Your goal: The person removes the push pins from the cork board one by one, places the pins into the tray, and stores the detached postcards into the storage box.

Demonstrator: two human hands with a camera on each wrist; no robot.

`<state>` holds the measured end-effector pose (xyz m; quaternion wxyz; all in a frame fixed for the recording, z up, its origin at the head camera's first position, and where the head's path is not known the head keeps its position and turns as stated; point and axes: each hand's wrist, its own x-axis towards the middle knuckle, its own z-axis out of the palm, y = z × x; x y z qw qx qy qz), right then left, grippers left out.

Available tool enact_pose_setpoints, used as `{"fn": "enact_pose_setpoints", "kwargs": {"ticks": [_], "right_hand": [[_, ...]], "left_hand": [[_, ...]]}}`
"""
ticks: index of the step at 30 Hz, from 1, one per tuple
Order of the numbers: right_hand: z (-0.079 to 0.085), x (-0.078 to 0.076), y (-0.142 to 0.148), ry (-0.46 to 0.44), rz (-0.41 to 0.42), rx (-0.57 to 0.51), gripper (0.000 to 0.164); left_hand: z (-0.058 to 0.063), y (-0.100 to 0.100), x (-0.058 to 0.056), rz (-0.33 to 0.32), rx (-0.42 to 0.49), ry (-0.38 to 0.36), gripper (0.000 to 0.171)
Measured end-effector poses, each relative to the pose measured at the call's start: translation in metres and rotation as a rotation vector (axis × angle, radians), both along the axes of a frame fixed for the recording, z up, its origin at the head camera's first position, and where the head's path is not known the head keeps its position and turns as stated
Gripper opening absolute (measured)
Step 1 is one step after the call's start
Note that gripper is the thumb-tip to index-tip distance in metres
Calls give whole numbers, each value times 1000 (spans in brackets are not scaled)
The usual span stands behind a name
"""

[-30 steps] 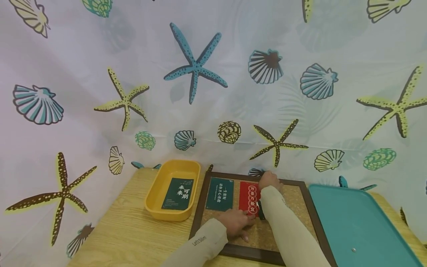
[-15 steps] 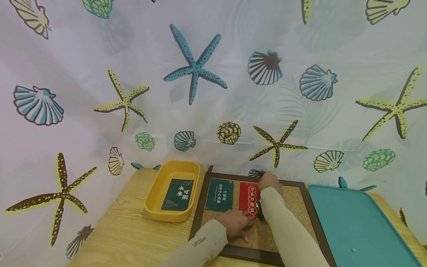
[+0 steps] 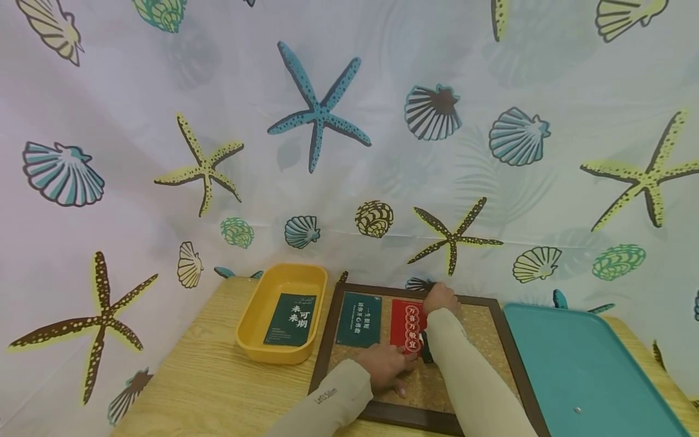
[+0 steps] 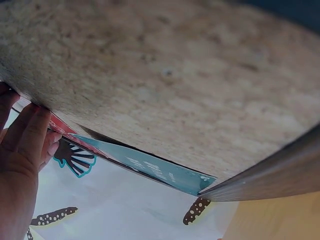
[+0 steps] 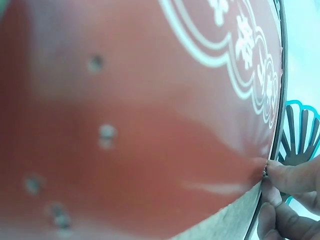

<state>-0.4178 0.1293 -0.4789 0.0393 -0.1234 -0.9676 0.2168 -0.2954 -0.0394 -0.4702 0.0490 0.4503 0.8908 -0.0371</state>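
Note:
A red card [image 3: 406, 326] with white lettering lies on the cork board [image 3: 475, 358], right of a dark green card [image 3: 358, 319] fixed there. My left hand [image 3: 384, 366] rests at the red card's lower edge, its fingertips touching the card and the fingers fairly straight. At the card's upper right corner my right hand [image 3: 442, 297] pinches a tiny silvery thumbtack [image 5: 265, 171] between thumb and finger. Most of the tack is hidden by the fingertips. In the right wrist view the red card bulges slightly near that corner.
A yellow bin [image 3: 248, 340] holding another green card [image 3: 290, 320] stands left of the board. On the right lies a teal tray [image 3: 573, 358] with a small silvery tack [image 3: 577, 410] in it. The board's dark wooden frame [image 3: 409, 416] forms a raised edge. A patterned curtain [image 3: 349, 182] hangs behind.
Both hands hold almost the same place throughout. The head view shifts very slightly; the cards, bin and tray stay where they were.

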Motion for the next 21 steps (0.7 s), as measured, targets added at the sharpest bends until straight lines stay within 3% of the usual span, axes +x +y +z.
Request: {"fn": "enact_pose_setpoints", "kwargs": {"ticks": [8, 21], "right_hand": [[0, -2, 2, 8, -9, -30, 26], [-5, -5, 5, -26, -4, -108, 29]], "left_hand": [[-2, -1, -1, -36, 19, 19, 60], [1, -1, 0, -34, 11, 17, 61]]}}
